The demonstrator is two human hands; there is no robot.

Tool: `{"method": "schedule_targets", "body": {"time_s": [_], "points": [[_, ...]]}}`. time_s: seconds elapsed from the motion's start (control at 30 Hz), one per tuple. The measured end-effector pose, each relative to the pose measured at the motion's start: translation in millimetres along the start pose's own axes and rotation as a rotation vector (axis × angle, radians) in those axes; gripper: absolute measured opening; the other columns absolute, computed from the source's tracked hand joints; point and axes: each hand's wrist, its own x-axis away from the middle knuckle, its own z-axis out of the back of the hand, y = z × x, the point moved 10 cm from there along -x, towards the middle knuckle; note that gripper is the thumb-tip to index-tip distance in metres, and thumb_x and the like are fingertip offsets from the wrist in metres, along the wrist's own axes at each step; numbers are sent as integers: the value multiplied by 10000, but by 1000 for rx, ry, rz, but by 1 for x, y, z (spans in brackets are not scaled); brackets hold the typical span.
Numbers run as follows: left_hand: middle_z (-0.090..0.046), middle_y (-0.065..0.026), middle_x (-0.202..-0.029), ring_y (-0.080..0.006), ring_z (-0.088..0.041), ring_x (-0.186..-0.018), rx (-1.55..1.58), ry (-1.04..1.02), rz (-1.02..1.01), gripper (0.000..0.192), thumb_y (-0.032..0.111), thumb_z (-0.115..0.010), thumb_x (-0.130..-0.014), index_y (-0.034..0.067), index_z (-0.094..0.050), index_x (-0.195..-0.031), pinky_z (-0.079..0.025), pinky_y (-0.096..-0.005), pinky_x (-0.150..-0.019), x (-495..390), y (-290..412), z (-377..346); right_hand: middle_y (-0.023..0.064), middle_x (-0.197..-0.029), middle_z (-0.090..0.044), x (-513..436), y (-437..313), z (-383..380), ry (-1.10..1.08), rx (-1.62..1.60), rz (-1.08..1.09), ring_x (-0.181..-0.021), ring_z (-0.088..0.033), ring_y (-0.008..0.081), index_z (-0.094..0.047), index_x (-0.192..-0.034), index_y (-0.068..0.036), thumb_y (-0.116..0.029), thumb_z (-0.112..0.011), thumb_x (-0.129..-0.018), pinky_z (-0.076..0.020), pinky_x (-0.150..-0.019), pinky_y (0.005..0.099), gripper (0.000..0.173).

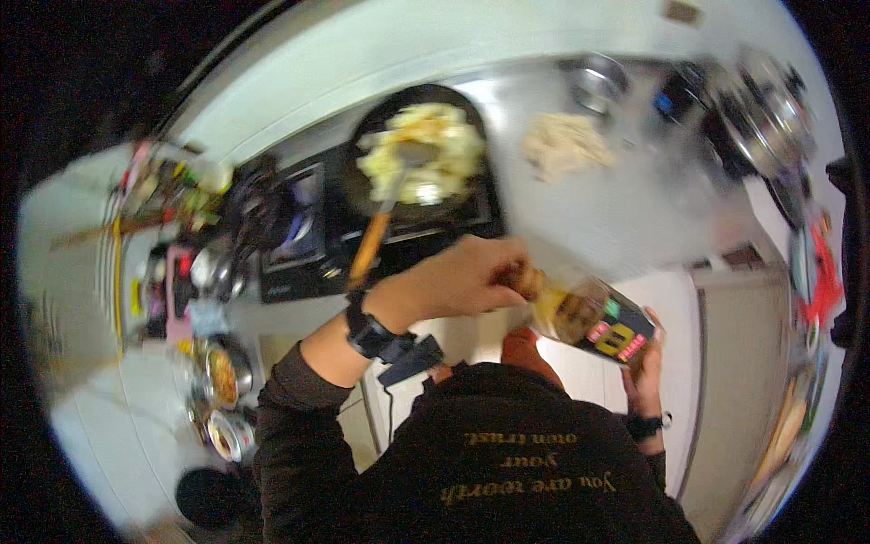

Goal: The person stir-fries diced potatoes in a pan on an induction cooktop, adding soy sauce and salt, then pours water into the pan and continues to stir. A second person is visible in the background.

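Across the front of my body I hold a clear container (pixel 576 314), tilted, with a dark printed label and brown-yellow contents. My right hand (pixel 646 364) grips its labelled end. The fingers of my left hand (pixel 476 275) are closed at its narrower end; blur hides whether they pinch a cap or the neck. Beyond my left hand, a dark wok (pixel 362 129) stands on a black gas stove (pixel 299 282). In it lie pale chopped vegetables (pixel 448 129) with a brownish patch. A spatula (pixel 372 245) rests head-down in them, its wooden handle over the near rim.
A crumpled beige cloth (pixel 565 144) lies on the steel counter (pixel 578 217) right of the stove. Behind it are a metal bowl (pixel 598 81) and a large steel pot (pixel 768 129). Left stand a pan of food (pixel 223 377) and a white tub (pixel 231 435).
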Motion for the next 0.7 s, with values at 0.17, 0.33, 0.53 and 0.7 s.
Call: {"method": "schedule_targets", "body": {"time_s": [0.17,0.33,0.53,0.7], "points": [[-553,-103,-809,-312,-558,-774,-348,40,-196,190,100,-609,-771,71,-518,-935,-456,-391,-630,133,39,20,134,-1185,-542,24,43,-89,-274,-140,-392,-1010,-577,275,-423,-1272,-77,-532,-509,-845,-531,-750,412,630],[-581,-137,-871,-323,-582,-826,-156,325,35,310,130,-596,-807,81,-500,-1097,-486,-389,-686,271,9,54,118,-1104,-586,61,90,-184,-296,-32,-589,-844,-622,257,-431,-1260,-114,-552,-479,-849,-499,-484,340,602],[-580,-161,-853,-351,-584,-780,-181,780,126,463,161,-659,-774,49,-484,-1188,-482,-402,-660,468,-18,75,128,-1068,-595,109,182,-337,-607,116,-625,-779,-626,255,-426,-1251,-77,-519,-385,-902,-492,-486,330,564],[-638,-100,-903,-290,-618,-752,-291,634,168,572,55,-678,-745,70,-447,-1267,-504,-349,-680,526,-29,85,86,-1004,-622,123,231,-391,-688,164,-936,-682,-615,218,-467,-1212,-111,-505,-404,-900,-464,-457,330,506]]}}
